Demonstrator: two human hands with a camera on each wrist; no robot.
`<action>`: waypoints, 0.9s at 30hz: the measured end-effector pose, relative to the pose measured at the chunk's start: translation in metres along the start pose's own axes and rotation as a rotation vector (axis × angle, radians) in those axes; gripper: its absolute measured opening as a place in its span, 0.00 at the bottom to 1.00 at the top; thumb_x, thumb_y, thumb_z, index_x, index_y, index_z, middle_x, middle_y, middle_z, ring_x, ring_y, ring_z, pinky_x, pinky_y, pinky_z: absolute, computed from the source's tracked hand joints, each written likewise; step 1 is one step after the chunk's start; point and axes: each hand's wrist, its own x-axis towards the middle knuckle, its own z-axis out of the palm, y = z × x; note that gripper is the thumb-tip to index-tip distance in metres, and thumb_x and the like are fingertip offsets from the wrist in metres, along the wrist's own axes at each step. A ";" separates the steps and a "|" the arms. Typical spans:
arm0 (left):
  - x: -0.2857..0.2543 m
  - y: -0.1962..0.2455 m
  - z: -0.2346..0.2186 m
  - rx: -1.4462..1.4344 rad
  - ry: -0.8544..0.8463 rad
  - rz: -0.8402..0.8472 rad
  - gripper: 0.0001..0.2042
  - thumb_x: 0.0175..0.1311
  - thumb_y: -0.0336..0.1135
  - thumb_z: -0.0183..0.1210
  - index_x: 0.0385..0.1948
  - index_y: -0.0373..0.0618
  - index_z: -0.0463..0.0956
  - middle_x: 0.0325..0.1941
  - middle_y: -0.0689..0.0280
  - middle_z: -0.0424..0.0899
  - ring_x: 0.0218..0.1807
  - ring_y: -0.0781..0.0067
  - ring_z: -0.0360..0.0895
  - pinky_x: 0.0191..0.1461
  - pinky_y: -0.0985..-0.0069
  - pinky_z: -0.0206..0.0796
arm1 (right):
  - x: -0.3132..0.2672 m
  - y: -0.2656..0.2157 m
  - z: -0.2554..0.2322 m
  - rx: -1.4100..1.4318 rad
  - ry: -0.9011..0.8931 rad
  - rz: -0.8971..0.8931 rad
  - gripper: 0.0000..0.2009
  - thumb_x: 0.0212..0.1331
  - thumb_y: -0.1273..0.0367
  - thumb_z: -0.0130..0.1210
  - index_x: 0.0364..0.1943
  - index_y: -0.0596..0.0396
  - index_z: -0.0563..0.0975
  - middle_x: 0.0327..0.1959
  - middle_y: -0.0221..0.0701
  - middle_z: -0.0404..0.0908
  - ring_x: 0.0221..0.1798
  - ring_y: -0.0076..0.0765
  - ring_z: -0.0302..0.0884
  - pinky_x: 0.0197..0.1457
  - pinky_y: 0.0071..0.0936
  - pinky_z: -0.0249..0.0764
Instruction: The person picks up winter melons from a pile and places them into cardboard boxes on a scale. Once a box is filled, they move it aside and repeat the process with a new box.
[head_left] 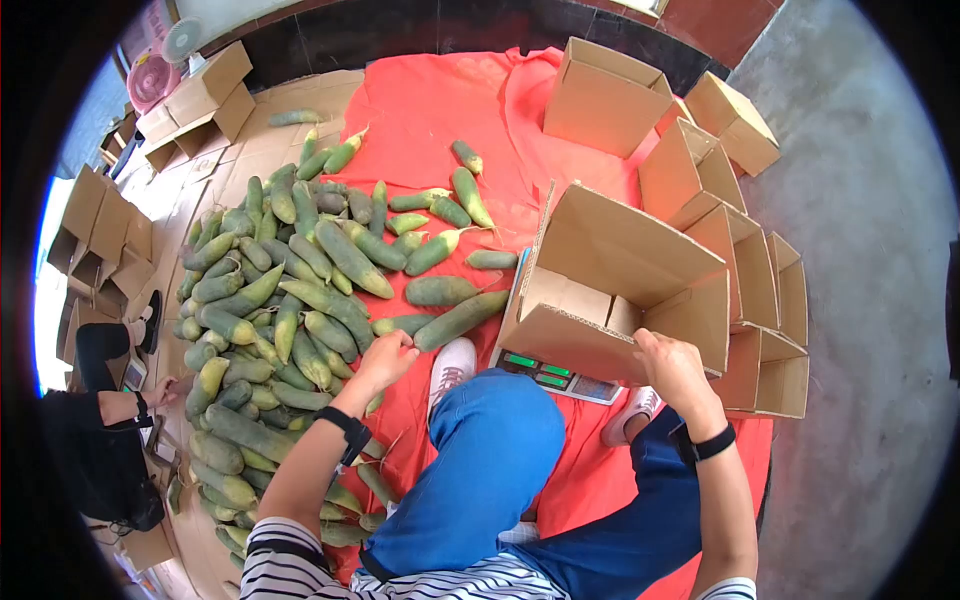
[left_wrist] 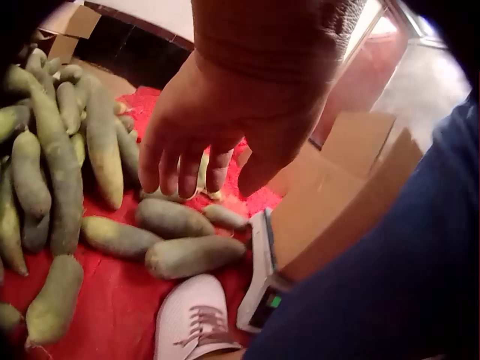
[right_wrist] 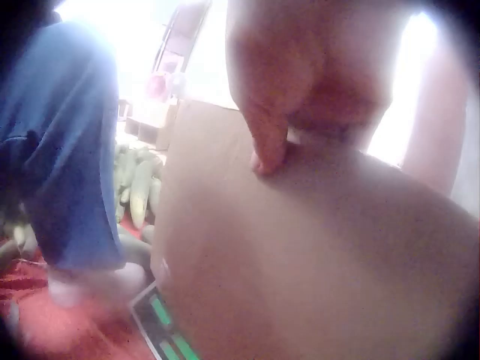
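Note:
An open-topped cardboard box stands on a digital scale with green displays. My right hand pinches the top edge of its near wall; in the right wrist view the thumb lies against the outside, while the other fingers are hidden behind the wall. My left hand hovers at the right edge of a heap of green radishes, its fingers loosely bent and holding nothing. Below it in the left wrist view lie a few loose radishes on the red cloth, beside my white shoe.
More open cardboard boxes line the right side of the red cloth, with grey floor beyond. Another person sits at the left of the heap, a hand near the radishes. Boxes and a pink fan stand at the back left.

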 end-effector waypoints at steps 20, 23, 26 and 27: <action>0.078 -0.005 0.084 0.444 -0.129 -0.056 0.30 0.42 0.49 0.70 0.45 0.41 0.73 0.47 0.52 0.75 0.49 0.52 0.76 0.50 0.58 0.70 | 0.008 0.012 0.001 0.083 0.046 0.012 0.06 0.51 0.73 0.54 0.33 0.55 0.71 0.26 0.35 0.75 0.33 0.43 0.77 0.35 0.36 0.73; 0.070 -0.015 0.086 0.018 -0.222 -0.143 0.26 0.45 0.51 0.68 0.43 0.42 0.75 0.40 0.58 0.79 0.41 0.60 0.79 0.43 0.64 0.73 | 0.010 0.019 0.004 0.105 0.089 -0.011 0.05 0.54 0.71 0.55 0.32 0.56 0.72 0.25 0.36 0.75 0.32 0.45 0.77 0.34 0.37 0.73; 0.037 -0.002 0.069 -0.786 -0.330 -0.572 0.20 0.55 0.51 0.63 0.41 0.45 0.76 0.29 0.72 0.79 0.27 0.75 0.78 0.32 0.75 0.73 | 0.009 0.024 0.011 0.121 0.125 -0.023 0.05 0.54 0.72 0.55 0.31 0.55 0.71 0.25 0.36 0.76 0.32 0.44 0.77 0.34 0.37 0.73; 0.023 -0.012 0.067 -0.862 -0.303 -0.614 0.19 0.56 0.50 0.62 0.41 0.46 0.75 0.30 0.71 0.80 0.28 0.75 0.78 0.31 0.76 0.73 | 0.008 0.025 0.013 0.128 0.128 -0.036 0.05 0.54 0.72 0.55 0.31 0.55 0.71 0.25 0.36 0.76 0.31 0.44 0.78 0.33 0.37 0.73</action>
